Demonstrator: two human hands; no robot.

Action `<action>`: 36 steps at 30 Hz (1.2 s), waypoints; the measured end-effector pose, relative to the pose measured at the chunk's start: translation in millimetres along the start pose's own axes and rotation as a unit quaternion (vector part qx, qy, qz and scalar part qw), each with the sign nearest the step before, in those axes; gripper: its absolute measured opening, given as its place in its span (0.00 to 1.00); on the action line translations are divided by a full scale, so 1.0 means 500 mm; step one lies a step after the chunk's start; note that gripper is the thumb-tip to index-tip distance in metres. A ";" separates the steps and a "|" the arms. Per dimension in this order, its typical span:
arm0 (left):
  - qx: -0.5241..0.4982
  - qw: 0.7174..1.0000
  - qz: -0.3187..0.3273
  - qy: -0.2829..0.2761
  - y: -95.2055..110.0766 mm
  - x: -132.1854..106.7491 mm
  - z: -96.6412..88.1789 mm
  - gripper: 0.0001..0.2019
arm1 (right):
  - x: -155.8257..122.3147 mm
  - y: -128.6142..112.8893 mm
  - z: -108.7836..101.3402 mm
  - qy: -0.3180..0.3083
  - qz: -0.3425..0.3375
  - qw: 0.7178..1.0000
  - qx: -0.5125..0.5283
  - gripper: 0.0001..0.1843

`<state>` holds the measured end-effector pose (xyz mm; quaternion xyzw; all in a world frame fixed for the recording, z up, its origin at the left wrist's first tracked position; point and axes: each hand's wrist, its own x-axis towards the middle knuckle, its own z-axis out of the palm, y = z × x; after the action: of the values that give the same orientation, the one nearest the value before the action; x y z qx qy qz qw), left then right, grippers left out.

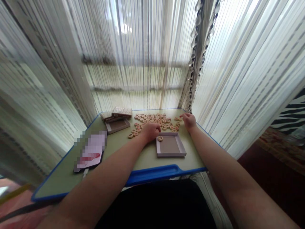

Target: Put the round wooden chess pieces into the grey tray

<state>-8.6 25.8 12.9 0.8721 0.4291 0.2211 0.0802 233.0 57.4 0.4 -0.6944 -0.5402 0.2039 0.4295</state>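
Many round wooden chess pieces (152,119), some with red markings, lie loosely across the far half of the table. My left hand (151,131) is over their near edge, beside the upper left corner of a shallow open box (169,147). Its fingers are curled inward, and whatever they may hold is hidden. Inside that box, one chess piece (160,138) rests in the upper left corner. At the far right, my right hand (189,121) reaches toward a few pieces (177,119), index finger stretched out; whether it touches them I cannot tell.
On the left stand a second open box tray (118,126) and stacked box parts (121,112). A phone-like device (91,151), partly blurred, lies there with a white cable (85,172). The table has a blue rim (154,174). String curtains (143,47) hang behind.
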 end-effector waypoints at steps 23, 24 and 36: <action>-0.096 0.977 -0.030 0.188 0.000 -0.056 -0.016 0.11 | 0.004 0.030 0.017 -0.052 0.025 0.998 -0.004 0.29; -0.092 0.981 -0.023 0.171 0.001 -0.057 -0.013 0.10 | 0.005 0.030 0.018 -0.050 0.025 0.998 -0.003 0.29; -0.157 0.975 0.028 0.156 0.028 -0.078 -0.008 0.09 | -0.020 0.006 0.015 -0.121 0.021 0.992 -0.033 0.27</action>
<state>-21.1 -13.4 8.6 0.8152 0.3712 0.4213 0.1421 225.7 50.6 -8.0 -0.6896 -0.5802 0.2776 0.3329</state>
